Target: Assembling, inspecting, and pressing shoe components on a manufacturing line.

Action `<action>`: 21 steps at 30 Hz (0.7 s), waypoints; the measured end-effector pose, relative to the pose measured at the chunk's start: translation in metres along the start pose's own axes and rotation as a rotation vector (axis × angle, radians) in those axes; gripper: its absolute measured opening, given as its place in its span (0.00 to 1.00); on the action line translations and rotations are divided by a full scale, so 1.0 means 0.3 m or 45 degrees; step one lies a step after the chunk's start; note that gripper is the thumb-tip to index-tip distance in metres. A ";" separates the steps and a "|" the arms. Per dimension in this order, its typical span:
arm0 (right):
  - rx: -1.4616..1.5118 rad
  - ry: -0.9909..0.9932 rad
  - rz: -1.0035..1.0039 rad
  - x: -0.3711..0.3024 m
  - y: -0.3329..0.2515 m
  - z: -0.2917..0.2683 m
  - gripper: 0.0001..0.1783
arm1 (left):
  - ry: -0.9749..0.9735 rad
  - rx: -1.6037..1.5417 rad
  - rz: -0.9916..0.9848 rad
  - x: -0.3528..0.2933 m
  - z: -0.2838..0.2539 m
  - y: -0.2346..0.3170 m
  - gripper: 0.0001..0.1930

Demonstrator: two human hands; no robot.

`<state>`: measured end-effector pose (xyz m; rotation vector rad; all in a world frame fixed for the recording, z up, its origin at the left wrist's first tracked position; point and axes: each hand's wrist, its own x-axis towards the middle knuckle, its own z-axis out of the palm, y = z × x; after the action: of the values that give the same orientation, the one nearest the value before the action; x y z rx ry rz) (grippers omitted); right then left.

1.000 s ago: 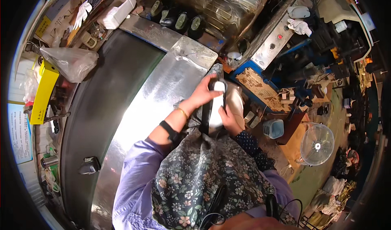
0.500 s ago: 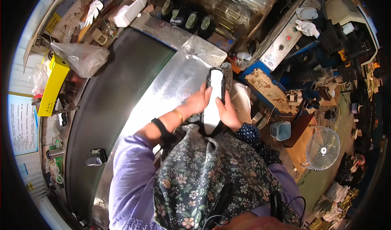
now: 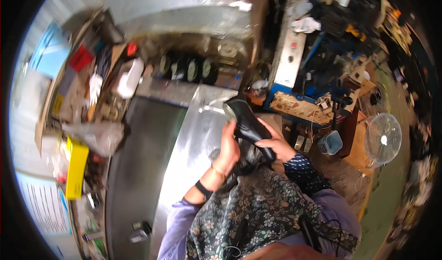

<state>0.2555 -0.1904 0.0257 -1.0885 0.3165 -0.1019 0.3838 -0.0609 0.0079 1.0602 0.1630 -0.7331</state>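
Both hands gripped a black handheld device [image 3: 246, 122] above the metal desk [image 3: 193, 140]: the left hand [image 3: 229, 145] closed around its lower side, the right hand [image 3: 276, 145] wrapped over its body, perhaps a hair dryer. A white fan [image 3: 382, 139] stood to the right.

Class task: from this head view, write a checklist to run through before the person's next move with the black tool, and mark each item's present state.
1. Right hand grips the black handheld tool: ok.
2. Left hand steadies it: ok.
3. Tool held over the shiny sheet-metal bench: ok.
4. Tool's power state: cannot tell.
5. White round fan stands apart from hands: ok.
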 end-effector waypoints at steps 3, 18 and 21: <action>-0.161 0.262 -0.207 -0.123 -0.144 -0.145 0.47 | -0.527 0.421 0.146 -0.051 -0.018 -0.037 0.28; -1.804 1.596 -0.375 -0.170 -0.962 -1.042 0.45 | -0.435 1.269 0.420 0.084 -0.402 -0.304 0.12; -1.841 1.491 -0.258 -0.189 -1.009 -1.047 0.47 | -0.422 1.192 0.404 0.109 -0.410 -0.319 0.12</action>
<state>0.1290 -0.5857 0.1711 -2.4196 1.4741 -0.7936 0.3758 0.0001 -0.1390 1.7671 -0.6861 -0.6847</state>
